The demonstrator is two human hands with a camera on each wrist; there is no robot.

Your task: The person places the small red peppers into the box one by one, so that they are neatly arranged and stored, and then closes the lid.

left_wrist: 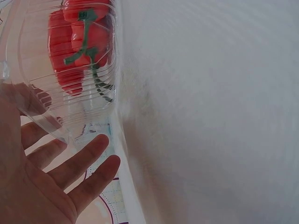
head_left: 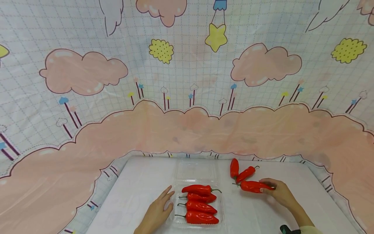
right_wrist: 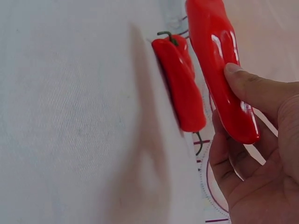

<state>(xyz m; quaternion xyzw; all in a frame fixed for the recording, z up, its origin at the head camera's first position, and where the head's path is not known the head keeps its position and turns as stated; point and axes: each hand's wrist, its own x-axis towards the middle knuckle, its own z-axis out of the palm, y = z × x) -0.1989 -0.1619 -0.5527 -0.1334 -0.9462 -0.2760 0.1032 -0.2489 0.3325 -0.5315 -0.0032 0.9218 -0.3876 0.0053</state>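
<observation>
A clear plastic box [head_left: 221, 208] stands on the white table with several red peppers [head_left: 201, 206] laid in it in a row, one above another. Beside its left wall is my left hand [head_left: 157, 208], fingers spread and nearly straight; in the left wrist view the hand [left_wrist: 51, 172] is close against the clear plastic, and whether it touches is hard to tell. My right hand [head_left: 277, 193] pinches a red pepper [head_left: 252, 187] by its tip, between thumb and fingers. The right wrist view shows this pepper [right_wrist: 217, 60] lifted off the table, the thumb on its side.
Two more red peppers [head_left: 234, 169] lie on the table right of the box, near its back edge. The clear lid [head_left: 196, 170] lies folded back behind the box. A dark object [head_left: 287, 229] shows by the right forearm. A patterned cloth [head_left: 187, 130] hangs behind the table.
</observation>
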